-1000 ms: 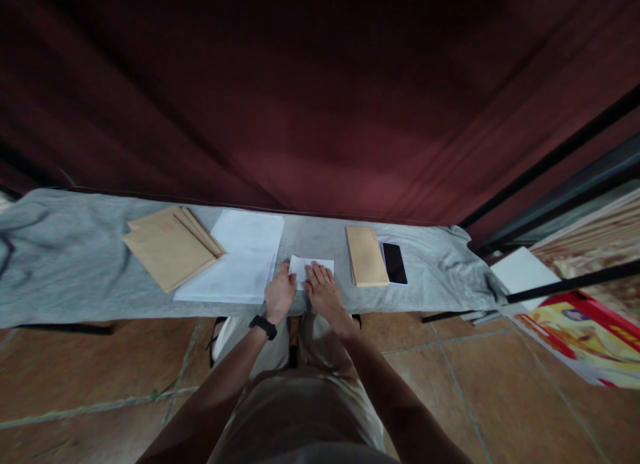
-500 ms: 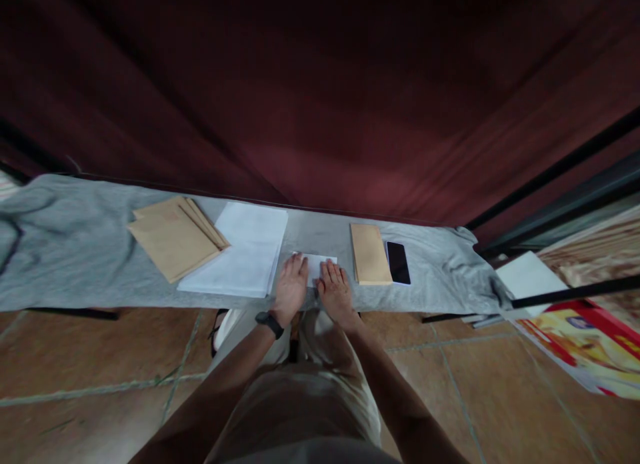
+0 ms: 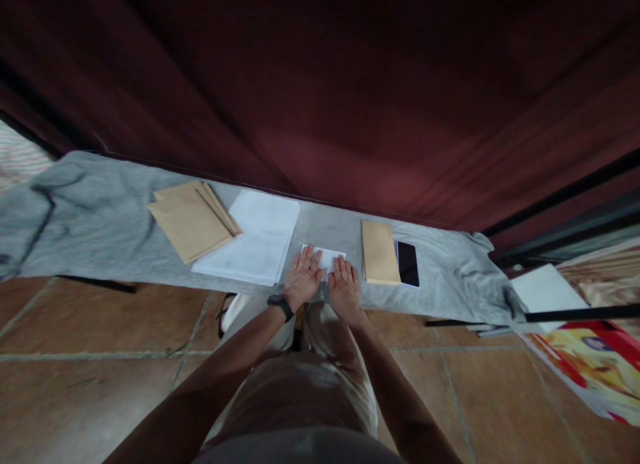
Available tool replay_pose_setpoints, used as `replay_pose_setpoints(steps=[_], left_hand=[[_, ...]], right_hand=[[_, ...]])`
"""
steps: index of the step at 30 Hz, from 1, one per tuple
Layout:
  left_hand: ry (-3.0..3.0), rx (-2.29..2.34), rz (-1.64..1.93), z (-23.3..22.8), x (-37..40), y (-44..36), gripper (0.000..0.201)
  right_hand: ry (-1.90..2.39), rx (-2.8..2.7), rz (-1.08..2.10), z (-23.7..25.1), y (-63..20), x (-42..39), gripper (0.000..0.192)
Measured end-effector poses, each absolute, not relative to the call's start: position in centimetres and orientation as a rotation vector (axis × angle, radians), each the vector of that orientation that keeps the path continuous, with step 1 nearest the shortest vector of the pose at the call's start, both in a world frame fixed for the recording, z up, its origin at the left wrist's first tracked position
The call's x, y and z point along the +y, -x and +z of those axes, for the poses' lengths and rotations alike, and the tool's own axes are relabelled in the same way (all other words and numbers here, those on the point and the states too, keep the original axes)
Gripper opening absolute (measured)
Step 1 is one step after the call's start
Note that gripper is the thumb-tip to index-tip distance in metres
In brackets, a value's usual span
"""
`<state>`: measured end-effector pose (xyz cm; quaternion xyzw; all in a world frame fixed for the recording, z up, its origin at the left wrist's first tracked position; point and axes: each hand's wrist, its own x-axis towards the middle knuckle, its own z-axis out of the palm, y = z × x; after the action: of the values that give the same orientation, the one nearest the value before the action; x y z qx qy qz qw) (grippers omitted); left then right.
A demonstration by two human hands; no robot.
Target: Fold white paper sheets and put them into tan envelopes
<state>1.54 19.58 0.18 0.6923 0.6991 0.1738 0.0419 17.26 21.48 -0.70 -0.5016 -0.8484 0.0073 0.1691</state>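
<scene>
A small folded white sheet of paper (image 3: 327, 258) lies flat on the grey cloth near its front edge. My left hand (image 3: 303, 277), with a black band on its wrist, rests palm down over the paper's left part, fingers stretched out. On the right part lies my right hand (image 3: 345, 288), also flat with its fingers extended. Both hands cover much of the sheet. Left of them is a stack of larger white paper (image 3: 260, 234), partly covered by brown envelopes (image 3: 193, 224). To the right sits a pile of brown envelopes (image 3: 381, 252).
A dark-screened phone (image 3: 408, 264) lies beside the right envelopes. The grey cloth (image 3: 110, 211) covers a narrow bench. Behind it hangs a dark red curtain (image 3: 320, 117). At the right are a black metal bar (image 3: 585, 313) and a colourful box (image 3: 595, 361).
My left hand's fingers have spread and slid toward the middle of the folded paper. My right hand stays flat on it. The whole view has tilted and shifted slightly.
</scene>
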Motion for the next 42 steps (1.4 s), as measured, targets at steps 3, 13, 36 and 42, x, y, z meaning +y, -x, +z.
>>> replay_pose_setpoints(steps=[3, 13, 36, 42], left_hand=[[-2.129, 2.152, 0.512, 0.1, 19.5, -1.5, 0.059], [-2.173, 2.18, 0.327, 1.0, 19.2, -1.4, 0.06], [-2.227, 2.122, 0.496, -0.6, 19.4, -0.4, 0.06], [-2.187, 2.155, 0.537, -0.4, 18.9, -0.2, 0.065]], right_hand=[[1.45, -2.407, 0.005, -1.0, -17.7, 21.4, 0.055], [1.481, -2.322, -0.067, -1.9, -18.7, 20.8, 0.055], [1.42, -2.373, 0.067, -0.7, -16.4, 21.6, 0.053], [1.441, -2.338, 0.012, -1.0, -17.0, 21.5, 0.054]])
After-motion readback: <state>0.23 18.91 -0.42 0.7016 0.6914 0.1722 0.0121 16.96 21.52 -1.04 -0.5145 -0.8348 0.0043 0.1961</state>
